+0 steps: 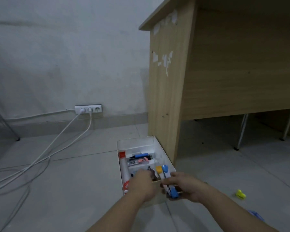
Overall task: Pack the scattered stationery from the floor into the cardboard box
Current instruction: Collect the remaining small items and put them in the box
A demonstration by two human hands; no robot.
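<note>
Looming over the right half of the frame is the wooden desk (208, 64), and I am keeping the cardboard box (164, 158) parked just beside its side panel at lower centre, probably so it sits close to where I am reaching. Two white cables (57, 143) are trailing from the wall socket (88, 109) at middle left, well apart from the box.

Inside the box a long white tube (125, 169) is lying along the left wall, with pens and a pink cutter (141, 160) across the middle. My left hand (141, 185) is dipping over the near rim, curled among the contents; I cannot tell whether it is holding anything. My right hand (182, 186) is clenching a bundle of pens (166, 178), orange and blue ends pointing into the box, seemingly to slide them in lengthwise.

A small yellow item (240, 195) is waiting on the floor at lower right, and something blue (256, 215) nearer the frame edge.
</note>
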